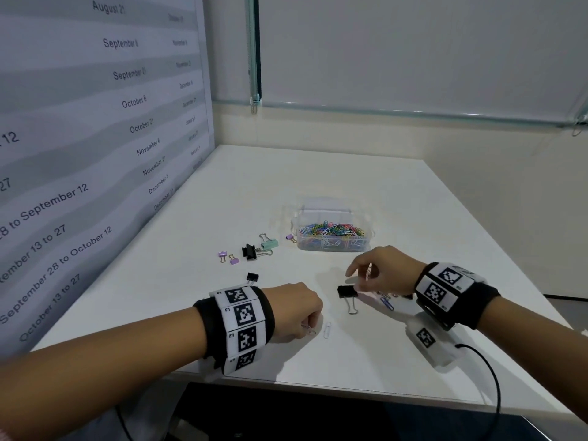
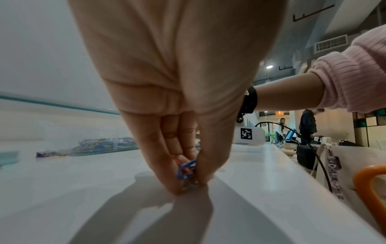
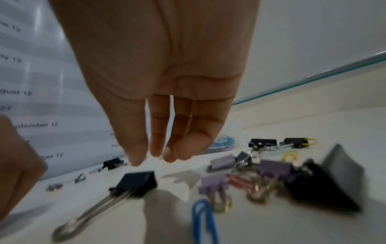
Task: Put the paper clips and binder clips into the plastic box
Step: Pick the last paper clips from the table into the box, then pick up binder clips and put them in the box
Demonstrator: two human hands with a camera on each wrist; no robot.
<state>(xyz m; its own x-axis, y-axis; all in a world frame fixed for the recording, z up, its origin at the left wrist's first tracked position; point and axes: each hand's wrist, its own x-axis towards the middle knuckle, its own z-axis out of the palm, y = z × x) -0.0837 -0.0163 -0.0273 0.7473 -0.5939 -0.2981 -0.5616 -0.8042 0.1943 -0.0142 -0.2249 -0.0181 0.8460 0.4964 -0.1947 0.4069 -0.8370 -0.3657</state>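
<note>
white table: everything sits on this
clear plastic box: far middle of the table, full of coloured paper clips, well apart from both hands
right hand: fingers hang down loosely, a bit apart, holding nothing, tips just above the black binder clip
black binder clip: lies flat, silver handles point toward the near edge
left hand: fingertips pinched narrow on a blue paper clip, pressed to the table
</note>
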